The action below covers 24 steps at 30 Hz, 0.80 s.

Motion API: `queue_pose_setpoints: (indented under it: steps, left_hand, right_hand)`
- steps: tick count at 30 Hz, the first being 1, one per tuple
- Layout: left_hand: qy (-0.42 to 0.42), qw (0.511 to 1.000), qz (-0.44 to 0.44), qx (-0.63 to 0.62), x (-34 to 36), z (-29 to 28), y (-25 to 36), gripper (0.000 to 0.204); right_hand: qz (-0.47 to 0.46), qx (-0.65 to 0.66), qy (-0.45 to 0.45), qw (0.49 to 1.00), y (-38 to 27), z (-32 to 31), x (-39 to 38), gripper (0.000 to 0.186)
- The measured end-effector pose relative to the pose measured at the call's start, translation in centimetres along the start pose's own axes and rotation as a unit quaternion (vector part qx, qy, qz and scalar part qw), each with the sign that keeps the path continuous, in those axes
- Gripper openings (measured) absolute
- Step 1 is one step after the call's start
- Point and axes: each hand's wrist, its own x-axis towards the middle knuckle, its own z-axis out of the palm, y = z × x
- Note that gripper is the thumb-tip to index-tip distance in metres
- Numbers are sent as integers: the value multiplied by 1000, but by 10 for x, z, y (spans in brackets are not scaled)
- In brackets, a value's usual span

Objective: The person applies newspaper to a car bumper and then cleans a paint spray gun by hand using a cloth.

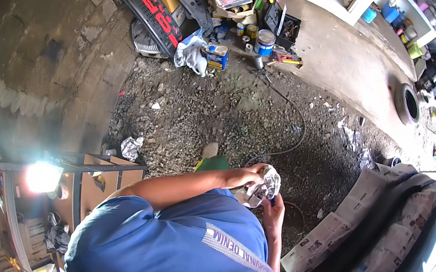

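Note:
Below me, in front of my blue shirt, both hands grip a crumpled sheet of newspaper (261, 186). My left hand (242, 176) holds it from the left with fingers bent round its upper edge. My right hand (273, 214) pinches its lower right side. A green object (211, 163) lies partly hidden behind my left forearm. A hose (303, 127) runs over the gravel beyond my hands.
Masked dark panels (367, 242) stand at the right. A lit lamp (42, 177) and a frame with cardboard (102, 174) are at the lower left. Paint cans (264, 43), a toolbox (288, 27) and loose car parts (151, 15) crowd the back. A tire (408, 104) sits back right.

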Motion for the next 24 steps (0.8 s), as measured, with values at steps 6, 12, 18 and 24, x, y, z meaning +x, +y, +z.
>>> queue_pose_setpoints:
  steps: [6, 12, 18, 24]
  left_hand:
    - [11, 996, -88, 25, -13, -52, 25, 38]
    - [191, 980, -60, -10, 3, -159, 38, 27]
    - [361, 923, 5, -132, 13, -318, 112, 20]
    - [580, 793, 91, -163, 28, -565, 201, 6]
  right_hand:
    - [-20, -142, -31, 989, -24, 20, 62, 23]
    - [3, -80, -19, 997, -49, 79, 165, 18]
    - [13, -175, 15, 984, -73, 110, 233, 43]
    - [118, -268, 120, 948, -18, 80, 221, 45]
